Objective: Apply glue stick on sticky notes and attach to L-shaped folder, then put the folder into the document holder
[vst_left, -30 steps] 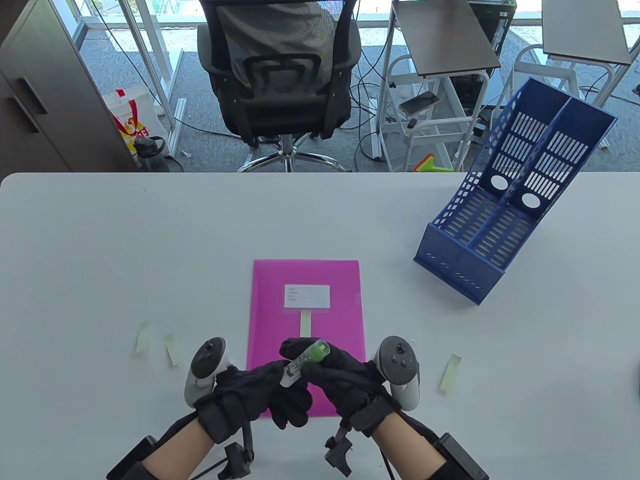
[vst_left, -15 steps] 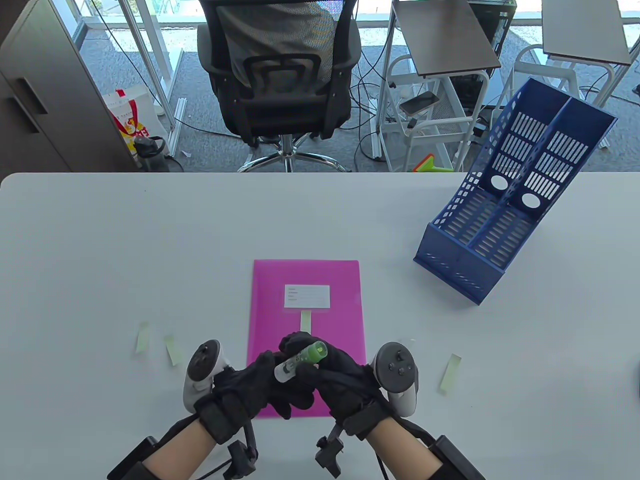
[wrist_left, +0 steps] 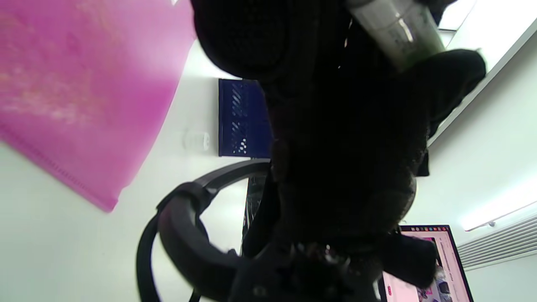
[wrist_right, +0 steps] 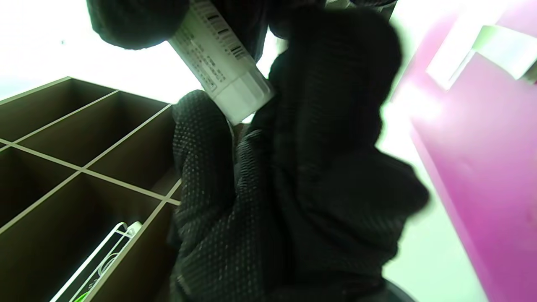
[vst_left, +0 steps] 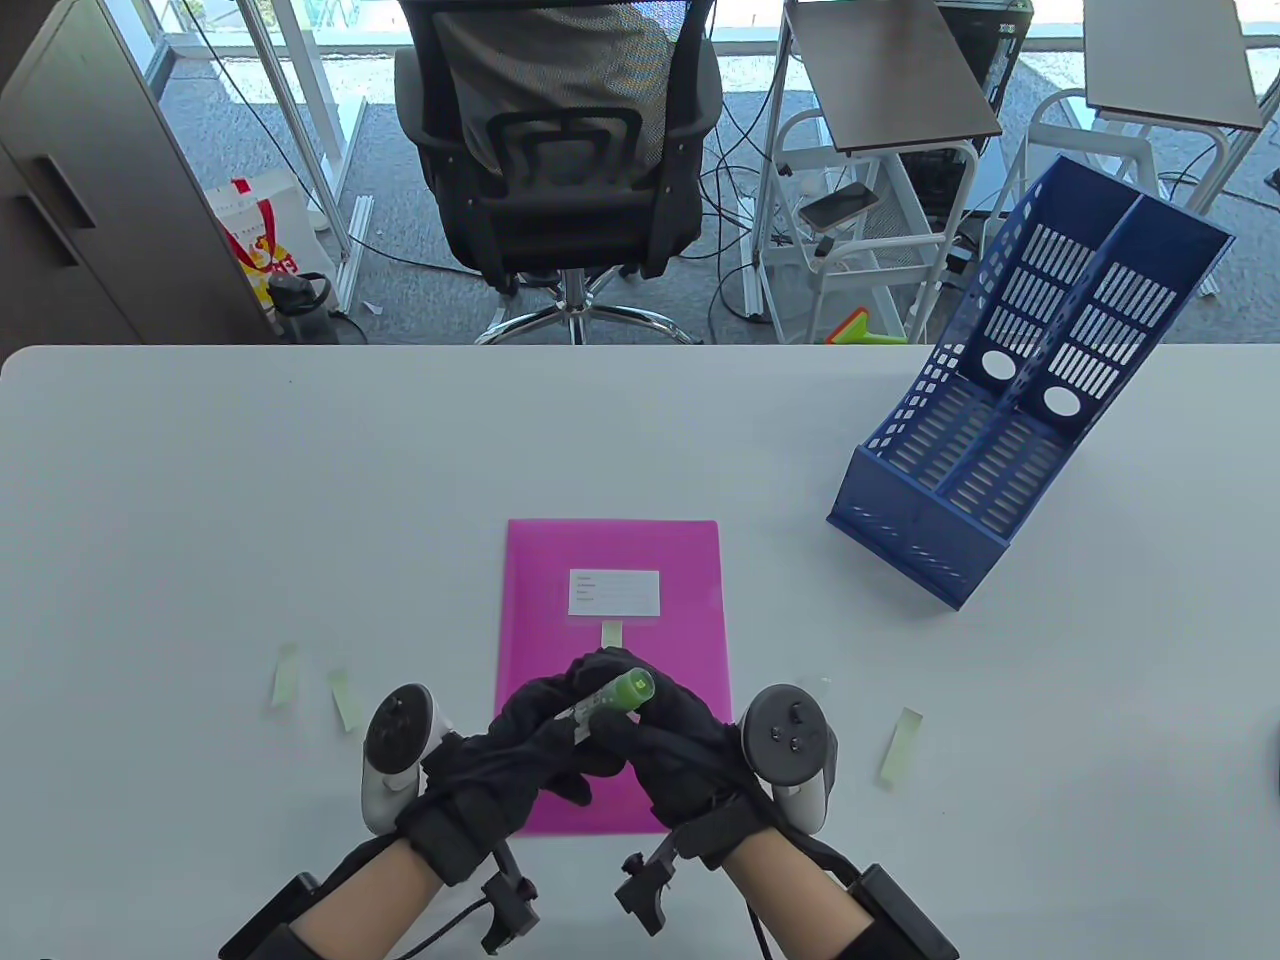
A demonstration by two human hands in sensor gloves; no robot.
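Both hands hold the glue stick [vst_left: 610,698] over the lower part of the pink folder [vst_left: 670,600]. My left hand [vst_left: 545,745] grips its white lower barrel [wrist_right: 222,79]; my right hand [vst_left: 660,735] wraps the middle, with the green tip sticking out. A white label and a pale green sticky note [vst_left: 611,633] lie on the folder just beyond my fingers. Loose sticky notes lie on the table: two at the left [vst_left: 285,675] [vst_left: 343,698], one at the right [vst_left: 900,745]. The blue document holder [vst_left: 1000,400] stands at the far right.
The white table [vst_left: 300,480] stretches wide around the folder. Beyond its far edge are an office chair [vst_left: 560,150], a trolley and cables. A small clear cap-like item [vst_left: 822,686] lies beside my right tracker.
Both hands shifted slightly forward over the folder with the glue stick. My left fingers closed further around its lower barrel, hiding more of the white part.
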